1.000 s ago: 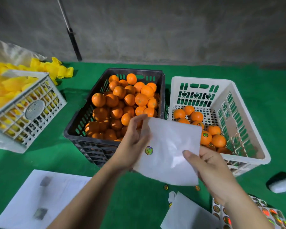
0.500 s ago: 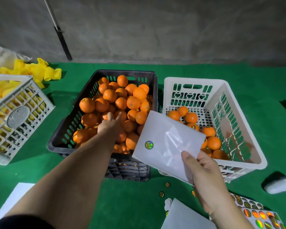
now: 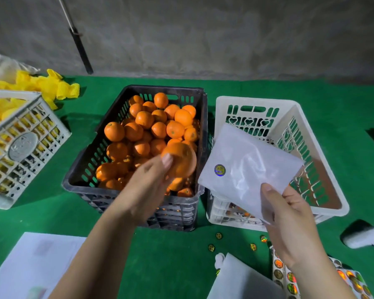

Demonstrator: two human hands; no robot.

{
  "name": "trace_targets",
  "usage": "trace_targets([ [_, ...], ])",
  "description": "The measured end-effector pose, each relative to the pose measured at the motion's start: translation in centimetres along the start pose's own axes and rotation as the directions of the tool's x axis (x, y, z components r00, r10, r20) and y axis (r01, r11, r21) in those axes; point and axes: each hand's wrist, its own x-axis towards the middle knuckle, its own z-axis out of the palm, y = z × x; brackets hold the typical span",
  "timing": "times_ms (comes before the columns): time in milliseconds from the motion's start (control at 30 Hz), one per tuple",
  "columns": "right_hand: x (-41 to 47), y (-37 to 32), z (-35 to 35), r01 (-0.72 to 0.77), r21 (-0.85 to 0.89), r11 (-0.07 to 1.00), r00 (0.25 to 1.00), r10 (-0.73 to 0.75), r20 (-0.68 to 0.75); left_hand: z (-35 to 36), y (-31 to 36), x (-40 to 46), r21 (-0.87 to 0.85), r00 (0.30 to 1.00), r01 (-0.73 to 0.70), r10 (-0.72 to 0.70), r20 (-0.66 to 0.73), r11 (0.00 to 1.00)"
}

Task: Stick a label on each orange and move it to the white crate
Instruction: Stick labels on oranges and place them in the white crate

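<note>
Orange lifted, label sheet held
Left hand (image 3: 147, 186) grips a seemingly blurred orange (image 3: 180, 159) at frame centre; right hand (image 3: 289, 223) pinches the label sheet (image 3: 253, 165).

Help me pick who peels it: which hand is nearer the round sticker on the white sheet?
Left. The left hand holds an orange beside the sticker; the right hand grips the sheet's lower corner.
</note>
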Motion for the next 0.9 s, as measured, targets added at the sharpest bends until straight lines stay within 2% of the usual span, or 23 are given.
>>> trace_targets([
  [100, -0.7, -0.2, 0.0, 0.048, -0.068, 0.997, 0.999, -0.049, -0.015, 2.7, -1.5, -3.4, -0.168, 0.983, 0.108, -0.080, 0.166, 0.980],
  [167, -0.9, -0.2, -0.4, 0.071, -0.145, 0.987, 0.996, -0.078, -0.042, 3.7, -2.1, -4.5, -0.243, 0.989, 0.124, -0.098, 0.114, 0.962],
  [300, -1.6, -0.6, -0.8, 0.119, -0.239, 0.964, 0.991, -0.130, -0.030, 4.3, -2.6, -5.2, -0.259, 0.991, 0.133, -0.127, 0.038, 0.957],
  [367, -2.1, -1.0, -0.4, 0.191, -0.319, 0.929, 0.978, -0.207, -0.018, 4.5, -2.8, -5.3, -0.238, 0.992, 0.129, -0.127, 0.025, 0.963],
  [400, -2.4, -1.2, -0.1, 0.253, -0.419, 0.872, 0.953, -0.300, -0.050, 4.7, -2.9, -5.4, -0.211, 0.992, 0.124, -0.124, 0.015, 0.970],
  [433, -2.8, -1.4, 0.3, 0.325, -0.570, 0.754, 0.892, -0.445, -0.081, 4.8, -3.0, -5.6, -0.184, 0.993, 0.119, -0.121, 0.003, 0.976],
  [467, -3.2, -1.7, 0.6, 0.396, -0.729, 0.558, 0.779, -0.625, -0.055, 5.0, -3.2, -5.7, -0.162, 0.993, 0.114, -0.118, -0.014, 0.980],
  [500, -3.9, -2.1, 0.8, 0.458, -0.828, 0.323, 0.641, -0.766, 0.056, 5.0, -3.5, -5.8, -0.142, 0.993, 0.104, -0.110, -0.031, 0.984],
  [533, -4.6, -2.5, 1.1, 0.525, -0.841, 0.128, 0.545, -0.810, 0.217, 5.0, -3.8, -5.9, -0.111, 0.994, 0.093, -0.099, -0.048, 0.989],
  [567, -5.2, -2.9, 1.5, 0.603, -0.798, 0.018, 0.519, -0.769, 0.374, 5.0, -3.9, -6.0, -0.076, 0.995, 0.082, -0.086, -0.057, 0.994],
  [600, -5.6, -3.3, 1.7, 0.669, -0.743, -0.024, 0.536, -0.677, 0.504, 5.0, -4.0, -6.1, -0.036, 0.996, 0.068, -0.069, -0.049, 0.997],
  [667, -5.6, -3.9, 1.8, 0.728, -0.685, -0.027, 0.592, -0.478, 0.648, 5.2, -3.9, -6.4, 0.026, 0.999, 0.045, -0.044, -0.016, 0.999],
  [733, -5.4, -4.3, 1.8, 0.739, -0.674, 0.011, 0.619, -0.405, 0.673, 5.3, -3.6, -6.8, 0.057, 0.999, 0.039, -0.040, 0.012, 0.998],
  [900, -5.7, -4.8, 1.3, 0.706, -0.645, 0.291, 0.706, -0.357, 0.612, 5.1, -3.3, -7.6, 0.186, 0.996, 0.012, -0.028, 0.081, 0.983],
])
